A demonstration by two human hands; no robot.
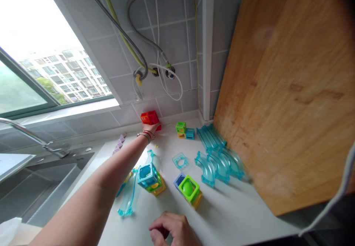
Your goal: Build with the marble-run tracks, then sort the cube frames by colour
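My left hand [151, 127] reaches to the back of the white counter and has its fingers around red cube-frame blocks [150, 117] near the wall. The fingertips are partly hidden behind the blocks. My right hand [173, 229] rests low at the front, loosely curled, with nothing visible in it. In front of it stand a stack of blue, green and yellow cube frames [148, 175] and a green cube frame [189, 188] with a green rounded insert, beside blue and yellow ones. A flat clear-blue square piece with a round hole [180, 161] lies between the hands.
Clear-blue curved track pieces [216, 164] lie at the right by a leaning wooden board [288, 98]. Small green, yellow and blue cubes [181, 128] stand near the back corner. More track [129, 198] and purple pieces [119, 143] lie left, near the sink [55, 186].
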